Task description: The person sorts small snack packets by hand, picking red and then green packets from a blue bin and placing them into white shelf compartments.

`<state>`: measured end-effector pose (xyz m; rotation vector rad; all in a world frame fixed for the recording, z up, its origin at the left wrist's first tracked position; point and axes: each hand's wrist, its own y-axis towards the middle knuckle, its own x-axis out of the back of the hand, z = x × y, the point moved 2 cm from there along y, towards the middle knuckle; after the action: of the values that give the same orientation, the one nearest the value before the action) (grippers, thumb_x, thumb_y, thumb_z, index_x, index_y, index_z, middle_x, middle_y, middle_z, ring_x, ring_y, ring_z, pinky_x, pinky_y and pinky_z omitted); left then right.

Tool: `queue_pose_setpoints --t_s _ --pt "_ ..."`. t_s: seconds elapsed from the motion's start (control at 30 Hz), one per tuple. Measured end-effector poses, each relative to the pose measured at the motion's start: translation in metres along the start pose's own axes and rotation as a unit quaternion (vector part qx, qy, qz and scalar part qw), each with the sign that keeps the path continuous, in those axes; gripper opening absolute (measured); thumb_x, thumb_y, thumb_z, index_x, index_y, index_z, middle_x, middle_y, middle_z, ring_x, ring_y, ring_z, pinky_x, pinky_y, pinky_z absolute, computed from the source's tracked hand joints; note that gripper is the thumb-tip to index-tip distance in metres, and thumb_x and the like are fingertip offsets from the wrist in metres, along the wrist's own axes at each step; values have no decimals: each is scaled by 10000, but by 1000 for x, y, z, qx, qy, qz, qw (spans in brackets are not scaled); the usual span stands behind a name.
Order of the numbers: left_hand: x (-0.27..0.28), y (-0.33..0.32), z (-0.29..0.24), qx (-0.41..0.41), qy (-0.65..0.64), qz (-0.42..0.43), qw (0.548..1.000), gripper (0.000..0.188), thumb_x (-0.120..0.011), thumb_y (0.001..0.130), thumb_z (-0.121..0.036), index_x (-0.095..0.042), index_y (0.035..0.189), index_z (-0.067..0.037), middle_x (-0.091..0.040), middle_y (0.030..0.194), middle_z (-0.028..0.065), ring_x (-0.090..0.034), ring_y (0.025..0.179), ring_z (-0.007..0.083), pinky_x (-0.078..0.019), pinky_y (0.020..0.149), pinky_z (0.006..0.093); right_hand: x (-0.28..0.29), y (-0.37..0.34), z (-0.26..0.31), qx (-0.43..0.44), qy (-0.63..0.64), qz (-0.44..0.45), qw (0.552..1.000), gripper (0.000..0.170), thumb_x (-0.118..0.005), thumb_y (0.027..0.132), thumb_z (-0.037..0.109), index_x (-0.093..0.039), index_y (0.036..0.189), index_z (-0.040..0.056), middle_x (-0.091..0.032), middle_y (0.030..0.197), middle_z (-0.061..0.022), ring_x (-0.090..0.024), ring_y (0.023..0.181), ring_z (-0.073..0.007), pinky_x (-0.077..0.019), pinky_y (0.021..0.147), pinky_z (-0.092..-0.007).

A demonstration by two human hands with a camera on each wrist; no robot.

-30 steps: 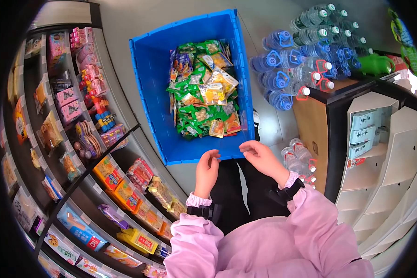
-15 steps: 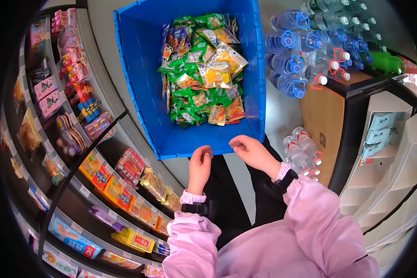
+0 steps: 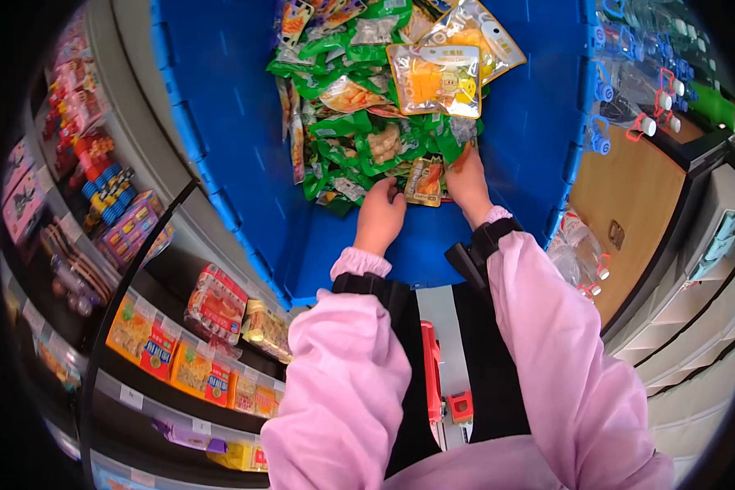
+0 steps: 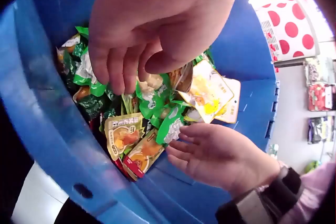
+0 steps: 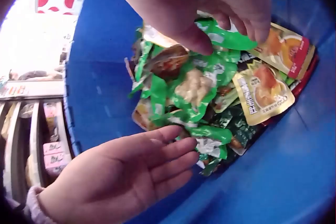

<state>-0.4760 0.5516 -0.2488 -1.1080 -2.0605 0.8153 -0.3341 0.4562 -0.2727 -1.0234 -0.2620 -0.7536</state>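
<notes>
Both hands are down inside a blue crate (image 3: pixel 229 155) at the near edge of a heap of snack packets. The left hand (image 3: pixel 381 219) has its fingers loosely bent at the heap's left corner, beside green snack packets (image 3: pixel 384 144). The right hand (image 3: pixel 470 186) reaches in from the other side, its fingertips at a green packet (image 5: pixel 231 36) and partly hidden by it. Between the hands lies a small gold pouch (image 3: pixel 423 181), with a red-and-gold pouch (image 4: pixel 145 153) beside it. White-and-yellow pouches (image 3: pixel 437 80) lie on top, farther in.
Shelves of boxed and bagged snacks (image 3: pixel 189 363) line the left. On the right are large water bottles (image 3: pixel 629 90), a wooden cabinet side (image 3: pixel 629 220) and white racks (image 3: pixel 670 335). The crate's near rim (image 3: pixel 433 282) passes under the forearms.
The hands have moved from the crate's near rim down into it, reaching the packets. The head view has come closer, so the crate and packets look larger.
</notes>
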Motion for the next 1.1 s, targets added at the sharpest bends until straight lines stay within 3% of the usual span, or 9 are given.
queue_pose_setpoints --t_s 0.17,0.37,0.43,0.5,0.73,0.87,0.9,1.0,1.1 --pt "-39 30 13 18 27 20 999 464 -612 754 -148 -453 1103 112 -598 926 203 -598 843 237 -467 743 309 -1 28 -26 -31 -82 -9 996 681 -570 653 69 -255 1227 -121 -386 1206 -289 -368 1148 -393 -307 969 -378" --pt "-43 40 -5 97 -18 41 994 359 -627 753 -137 -533 1012 93 -607 782 110 -566 693 123 -448 640 247 5 49 -34 -81 -12 -22 996 583 -588 649 173 -391 1099 -140 -496 1064 -267 -479 1026 -355 -384 887 -369" --pt "-44 39 -5 102 -81 38 991 290 -606 777 -134 -563 972 76 -606 753 86 -553 656 104 -440 605 238 7 48 -34 -147 168 20 975 533 -591 660 201 -434 1055 -120 -521 1019 -234 -512 959 -294 -415 827 -342" --pt "-43 39 -1 101 -196 9 975 228 -582 804 -132 -587 936 54 -608 731 80 -551 627 108 -438 571 245 8 47 -30 -183 380 112 900 527 -618 698 209 -417 1076 -99 -521 1010 -186 -526 879 -192 -444 734 -298" --pt "-6 31 -18 157 -483 40 861 193 -503 873 -109 -557 1011 13 -614 889 62 -573 758 107 -461 683 238 17 24 -1 -185 573 87 794 525 -611 788 123 -319 1199 -22 -484 1122 -139 -510 1003 -207 -426 848 -331" --pt "12 30 -28 153 -474 12 867 211 -481 876 -93 -527 1053 13 -598 969 90 -588 842 152 -482 738 282 4 12 21 -125 526 -25 841 734 -613 789 133 -142 1337 1 -357 1294 -158 -390 1165 -259 -328 960 -335" --pt "19 32 -19 143 -464 27 874 234 -446 876 -60 -494 1097 1 -568 1056 112 -569 946 216 -467 831 354 1 13 27 -75 444 -67 890 715 -597 802 131 -141 1337 3 -363 1290 -162 -397 1161 -249 -334 952 -321" --pt "28 31 -44 134 -444 -21 886 239 -455 864 -39 -504 1095 0 -581 1036 102 -580 911 195 -479 795 321 4 13 55 16 234 -148 961 746 -586 799 129 -96 1342 -15 -277 1341 -224 -324 1224 -300 -273 992 -317" --pt "40 39 -47 140 -407 -11 902 247 -456 873 -61 -500 1110 -8 -577 1058 92 -575 936 203 -476 803 328 8 16 72 -59 269 -128 953 725 -559 799 108 -88 1331 -39 -156 1370 -274 -162 1284 -364 -208 1032 -361"
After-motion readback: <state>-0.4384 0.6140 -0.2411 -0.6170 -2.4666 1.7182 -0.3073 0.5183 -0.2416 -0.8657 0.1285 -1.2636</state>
